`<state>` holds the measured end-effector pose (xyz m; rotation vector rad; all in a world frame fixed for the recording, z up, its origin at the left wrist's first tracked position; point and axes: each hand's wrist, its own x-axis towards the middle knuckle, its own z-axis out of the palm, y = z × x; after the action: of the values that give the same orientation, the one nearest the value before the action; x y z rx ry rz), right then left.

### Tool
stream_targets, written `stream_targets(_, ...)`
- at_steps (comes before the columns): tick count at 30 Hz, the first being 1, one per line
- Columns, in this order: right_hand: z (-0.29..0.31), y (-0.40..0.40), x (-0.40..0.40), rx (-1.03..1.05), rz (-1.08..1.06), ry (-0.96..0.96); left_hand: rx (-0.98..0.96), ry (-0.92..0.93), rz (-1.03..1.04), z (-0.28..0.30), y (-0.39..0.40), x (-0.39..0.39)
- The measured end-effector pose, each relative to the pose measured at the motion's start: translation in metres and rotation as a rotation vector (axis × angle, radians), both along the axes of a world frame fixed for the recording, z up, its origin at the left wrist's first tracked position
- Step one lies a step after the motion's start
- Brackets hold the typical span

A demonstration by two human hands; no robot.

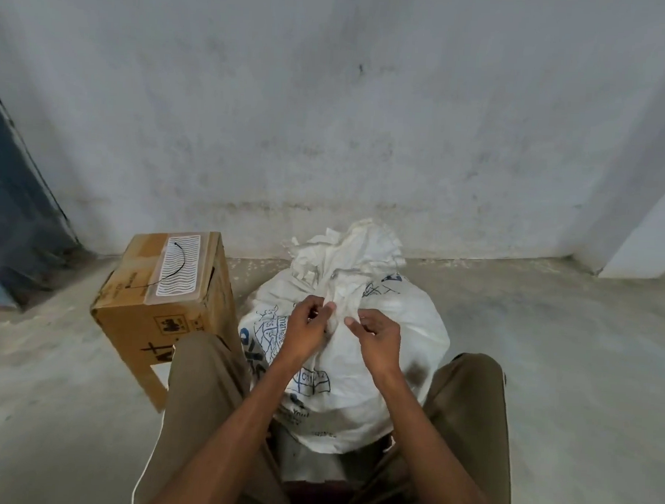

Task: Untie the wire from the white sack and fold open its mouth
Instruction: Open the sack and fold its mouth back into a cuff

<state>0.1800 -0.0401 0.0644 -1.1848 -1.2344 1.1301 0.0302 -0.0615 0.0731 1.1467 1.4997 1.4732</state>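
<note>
A white sack [353, 351] stands on a dusty concrete floor [547, 356] before a stained grey wall [329, 118]. A cardboard box [161, 305] sits at its nine o'clock. The left hand [306, 327] and the right hand [378, 339] both pinch the sack's gathered neck.

Dim, flat, even light; soft faint shadows; slight overall blur; wide-angle bending at the edges

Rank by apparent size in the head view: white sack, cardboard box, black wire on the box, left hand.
1. white sack, though arms and legs hide part of it
2. cardboard box
3. left hand, nearer the camera, so it looks bigger than it is
4. black wire
</note>
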Motion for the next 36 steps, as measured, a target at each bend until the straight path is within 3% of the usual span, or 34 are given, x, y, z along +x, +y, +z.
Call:
stream_targets(4, 0.015, 0.004, 0.004, 0.060, -0.005, -0.035, 0.029, -0.052, 0.019, 0.017, -0.003, -0.019)
stream_targets(10, 0.022, 0.011, 0.001, 0.155, 0.043, -0.227, 0.041, 0.069, -0.010, 0.031, -0.002, -0.037)
stream_targets(17, 0.030, 0.017, -0.001, 0.050, -0.009, -0.149, 0.010, 0.032, -0.088, 0.036, -0.005, -0.042)
stream_targets(23, 0.041, 0.007, 0.000, 0.106, -0.086, -0.162, -0.029, 0.042, 0.051, 0.038, -0.008, -0.028)
stream_targets(27, 0.047, 0.007, -0.010, 0.135, 0.038, -0.094, 0.023, 0.170, 0.145, 0.033, -0.004, -0.011)
stream_targets(32, 0.055, 0.008, -0.017, 0.095, -0.079, -0.055, 0.065, 0.358, -0.130, 0.020, -0.021, 0.012)
stream_targets(34, 0.054, 0.010, -0.012, 0.042, -0.097, -0.019, 0.010, 0.304, -0.238, 0.012, -0.024, 0.006)
stream_targets(36, 0.053, 0.011, -0.006, 0.019, -0.040, -0.011, -0.020, 0.130, -0.223, 0.009, -0.025, -0.004)
